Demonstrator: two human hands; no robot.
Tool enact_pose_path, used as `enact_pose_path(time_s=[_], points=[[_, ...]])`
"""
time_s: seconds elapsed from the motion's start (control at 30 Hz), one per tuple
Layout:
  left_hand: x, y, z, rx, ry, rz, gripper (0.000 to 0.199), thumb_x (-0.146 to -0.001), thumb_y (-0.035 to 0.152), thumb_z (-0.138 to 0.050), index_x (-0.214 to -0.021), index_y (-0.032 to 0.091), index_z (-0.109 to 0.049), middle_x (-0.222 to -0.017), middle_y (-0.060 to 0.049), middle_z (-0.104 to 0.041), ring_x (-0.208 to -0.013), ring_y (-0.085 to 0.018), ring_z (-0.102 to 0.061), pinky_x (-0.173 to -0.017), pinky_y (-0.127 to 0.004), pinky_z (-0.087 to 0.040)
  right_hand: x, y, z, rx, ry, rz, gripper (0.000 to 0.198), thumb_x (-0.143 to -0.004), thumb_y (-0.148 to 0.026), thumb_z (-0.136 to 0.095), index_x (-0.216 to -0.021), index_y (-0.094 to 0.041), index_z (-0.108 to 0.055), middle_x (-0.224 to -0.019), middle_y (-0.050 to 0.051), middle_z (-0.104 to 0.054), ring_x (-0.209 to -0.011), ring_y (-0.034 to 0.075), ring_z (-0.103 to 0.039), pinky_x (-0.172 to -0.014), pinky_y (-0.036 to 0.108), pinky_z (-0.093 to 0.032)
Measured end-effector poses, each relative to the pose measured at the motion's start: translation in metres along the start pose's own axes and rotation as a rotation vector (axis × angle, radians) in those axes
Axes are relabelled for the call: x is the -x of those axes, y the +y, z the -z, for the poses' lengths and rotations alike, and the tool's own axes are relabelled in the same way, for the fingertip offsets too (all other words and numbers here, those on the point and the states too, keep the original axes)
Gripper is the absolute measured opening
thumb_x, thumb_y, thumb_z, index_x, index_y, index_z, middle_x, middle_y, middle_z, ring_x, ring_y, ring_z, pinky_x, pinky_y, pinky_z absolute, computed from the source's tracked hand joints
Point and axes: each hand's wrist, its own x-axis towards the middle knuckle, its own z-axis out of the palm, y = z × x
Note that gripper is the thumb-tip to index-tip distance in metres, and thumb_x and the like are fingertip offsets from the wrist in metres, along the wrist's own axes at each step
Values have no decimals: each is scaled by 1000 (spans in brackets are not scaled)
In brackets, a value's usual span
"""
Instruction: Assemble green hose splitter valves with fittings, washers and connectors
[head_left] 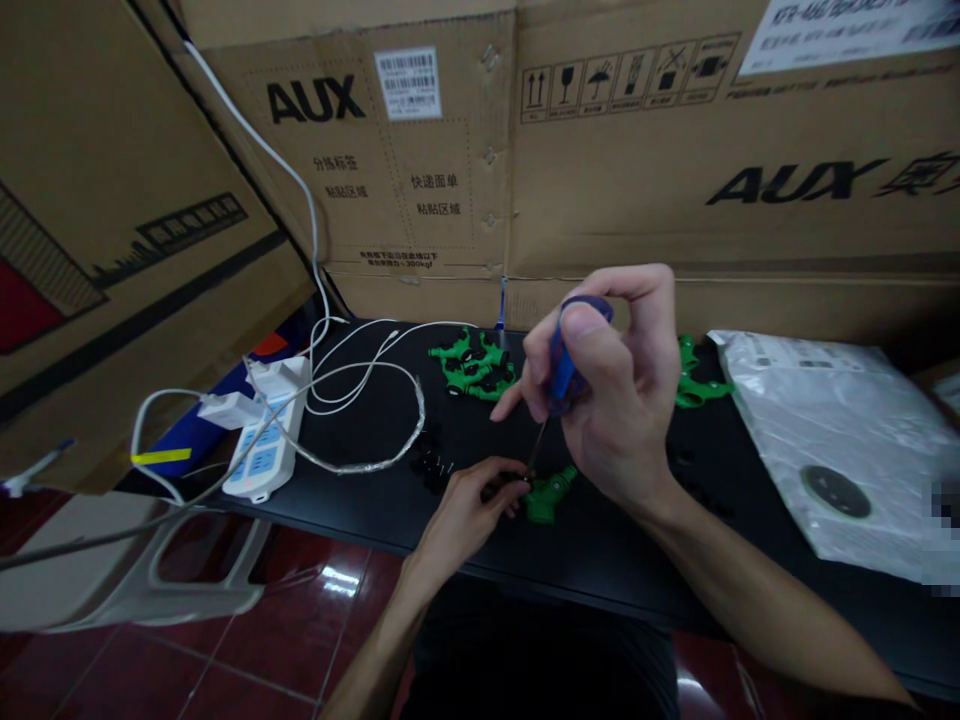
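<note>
the right hand (607,390) is closed around a screwdriver (561,375), thumb pressed on top of its blue handle and fingers curled behind it. the tool stands nearly upright, tilted a little so the handle leans right and away; its thin shaft runs down and left, with the tip pointing at a small green part (550,493) on the black table (375,490). the left hand (469,505) rests on the table edge just left of that part, fingers pinched narrow on its dark end (whether the tip touches the part is too small to tell). the part lies flat near the front edge, its long axis running from lower left to upper right.

further back lies a heap of green parts (474,365), and another green piece (694,380) shows behind the right hand. small black bits (429,455) sit left of the left hand. a white power strip (266,440) with looping white cables (360,385) lies at the left, a plastic bag (825,440) at the right, and cardboard boxes (600,150) stand behind.
</note>
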Motion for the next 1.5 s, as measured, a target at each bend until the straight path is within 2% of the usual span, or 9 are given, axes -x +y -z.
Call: enact_pose_path(time_s=[0.2,0.43,0.63,0.83,1.03,1.17,1.27,1.37,1.5], points=[[-3,0,1,-6,5,5,19,-95,32,-67,-107,18,-72,-85,0,-72,-63,-11,-67,-65,-22,-52,-1,3,4,-60,-48,38,20,-98,-45,-56,-97,-26,-63,-66,-4,-49,-44,12,-40,-41,31,-56],[-6,1,5,-4,-28,-16,16,-95,25,-62,-104,16,-72,-84,-2,-71,-61,-11,-66,-63,-22,-54,2,0,2,-21,-96,65,33,-91,-25,-72,-96,-31,-40,-68,-11,-57,-44,11,-51,-44,27,-58],[-6,2,4,-22,-41,-17,16,-95,22,-59,-104,15,-70,-90,-3,-72,-61,-10,-65,-62,-22,-55,2,-7,5,-34,-148,-59,22,-99,-47,-54,-97,-26,-60,-66,-4,-50,-49,14,-44,-47,31,-55],[-7,7,5,-31,-65,-7,18,-96,24,-56,-107,15,-69,-88,-2,-68,-60,-9,-62,-58,-20,-56,1,0,6,-99,-182,61,23,-94,-23,-67,-99,-30,-45,-72,-9,-59,-47,10,-53,-48,26,-57],[-9,6,8,-11,-117,15,22,-96,19,-53,-113,16,-67,-93,-3,-69,-62,-9,-66,-57,-20,-58,1,-6,9,-24,-188,-79,21,-102,-39,-47,-96,-27,-62,-65,-4,-48,-47,14,-42,-44,30,-50],[-10,0,8,-4,-117,12,20,-97,19,-55,-112,15,-68,-93,-3,-72,-68,-11,-72,-66,-20,-59,2,-7,4,-38,-198,-34,17,-96,-13,-51,-96,-29,-45,-74,-7,-57,-53,13,-53,-56,34,-61],[-10,-2,9,-55,-123,-18,22,-98,18,-54,-114,17,-69,-97,-3,-75,-71,-11,-72,-68,-20,-58,3,-6,1,-23,-165,-15,34,-92,-9,-60,-94,-30,-34,-65,-13,-53,-43,10,-46,-42,23,-48],[-9,0,9,-102,-130,-31,23,-99,19,-54,-117,19,-69,-99,-3,-75,-72,-11,-72,-68,-20,-57,3,-9,1,45,-152,-37,21,-96,-24,-60,-93,-27,-40,-58,-11,-40,-42,9,-37,-37,21,-36],[-8,3,8,-128,-122,-37,25,-100,19,-53,-119,19,-69,-101,-2,-76,-73,-11,-71,-70,-20,-57,3,-12,-1,90,-283,12,36,-95,-58,-54,-86,-24,-43,-62,-7,-37,-49,12,-42,-43,29,-46]])
